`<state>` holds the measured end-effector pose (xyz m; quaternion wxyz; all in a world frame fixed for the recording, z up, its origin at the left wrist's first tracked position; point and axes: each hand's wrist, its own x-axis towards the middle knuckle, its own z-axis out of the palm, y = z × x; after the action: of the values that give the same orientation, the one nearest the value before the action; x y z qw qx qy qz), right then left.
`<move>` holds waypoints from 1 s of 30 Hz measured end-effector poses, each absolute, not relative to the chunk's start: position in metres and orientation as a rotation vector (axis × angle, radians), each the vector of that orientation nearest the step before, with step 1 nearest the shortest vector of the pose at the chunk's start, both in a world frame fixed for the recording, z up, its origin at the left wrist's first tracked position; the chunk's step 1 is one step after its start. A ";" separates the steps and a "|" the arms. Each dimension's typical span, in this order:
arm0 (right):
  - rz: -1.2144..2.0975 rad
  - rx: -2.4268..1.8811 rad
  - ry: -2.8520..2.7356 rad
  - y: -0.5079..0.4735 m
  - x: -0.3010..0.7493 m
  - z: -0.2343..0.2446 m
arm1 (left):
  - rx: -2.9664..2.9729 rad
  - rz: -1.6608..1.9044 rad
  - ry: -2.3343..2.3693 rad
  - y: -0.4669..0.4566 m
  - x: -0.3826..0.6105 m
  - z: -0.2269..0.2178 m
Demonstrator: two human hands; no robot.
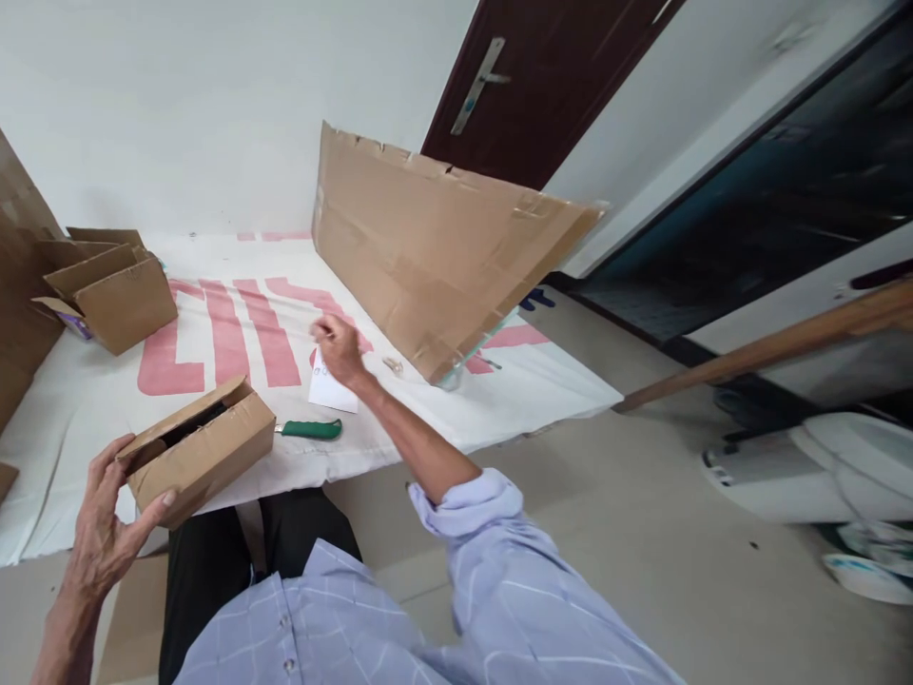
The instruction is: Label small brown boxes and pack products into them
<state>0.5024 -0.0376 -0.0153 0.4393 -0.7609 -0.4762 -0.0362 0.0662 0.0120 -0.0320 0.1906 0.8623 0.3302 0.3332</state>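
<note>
My left hand (110, 518) grips the near left end of a small cardboard box (214, 452), thumb on the front side and fingers behind. The box is tilted at the table's front edge, and a dark gap runs between its top flaps. My right hand (340, 350) hovers over a white sheet of paper (334, 388) with small round marks on it. Its fingers are curled together and slightly blurred; whatever they hold, if anything, cannot be made out. A green-handled knife (311, 430) lies just right of the box, its blade end mostly hidden.
The table has a white cloth (92, 400) with red printed characters. A large cardboard sheet (435, 247) stands slanted at the right. Open cardboard boxes (128, 304) sit at the back left. A small clear item (393, 365) lies near the sheet. A wooden beam (770, 347) slants at right.
</note>
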 end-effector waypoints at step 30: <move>-0.146 -2.704 -1.169 -0.146 0.657 -0.151 | 2.349 0.848 1.015 0.009 0.067 -0.022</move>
<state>0.6568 -0.1456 -0.1510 0.0958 -0.9126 -0.3943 -0.0492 0.0675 0.0088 -0.0221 0.2211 0.8497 0.3673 0.3069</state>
